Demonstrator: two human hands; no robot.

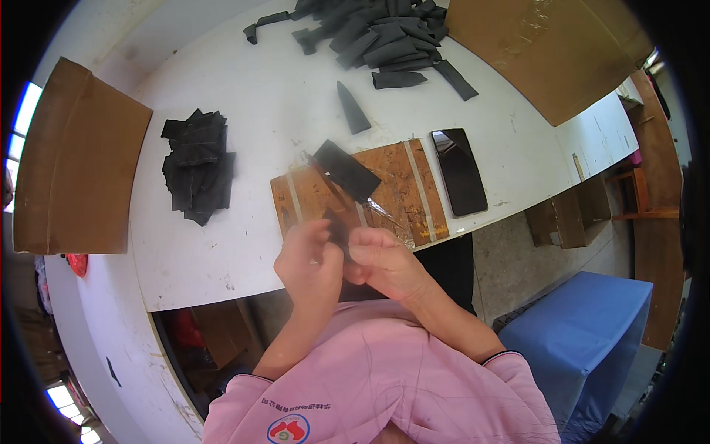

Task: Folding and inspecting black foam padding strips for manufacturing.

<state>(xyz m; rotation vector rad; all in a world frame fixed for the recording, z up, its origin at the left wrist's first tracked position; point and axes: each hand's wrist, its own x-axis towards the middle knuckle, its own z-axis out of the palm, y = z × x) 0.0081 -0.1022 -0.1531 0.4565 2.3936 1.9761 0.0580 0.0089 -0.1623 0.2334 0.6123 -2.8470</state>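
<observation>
My left hand (307, 260) and my right hand (383, 263) meet at the table's near edge, both with curled fingers. Pinched between them is a small dark fabric piece (339, 229), partly hidden by the fingers and blurred. Just beyond lies a worn wooden board (399, 174) with pale strips across it. On the board rest a black rectangular piece (346, 170) and a shiny, crinkled clear bit (379, 209). A thin reddish-brown strip (333, 189) slants from the black piece toward my fingers; its kind is unclear. A pointed dark grey fabric piece (353, 109) lies farther out.
A loose pile of dark grey fabric pieces (392, 44) covers the far table. A stack of black pieces (198, 170) lies left, beside a cardboard box (81, 163). A phone (460, 174) sits right of the board, another cardboard box (551, 52) beyond. A blue-covered block (573, 318) stands right.
</observation>
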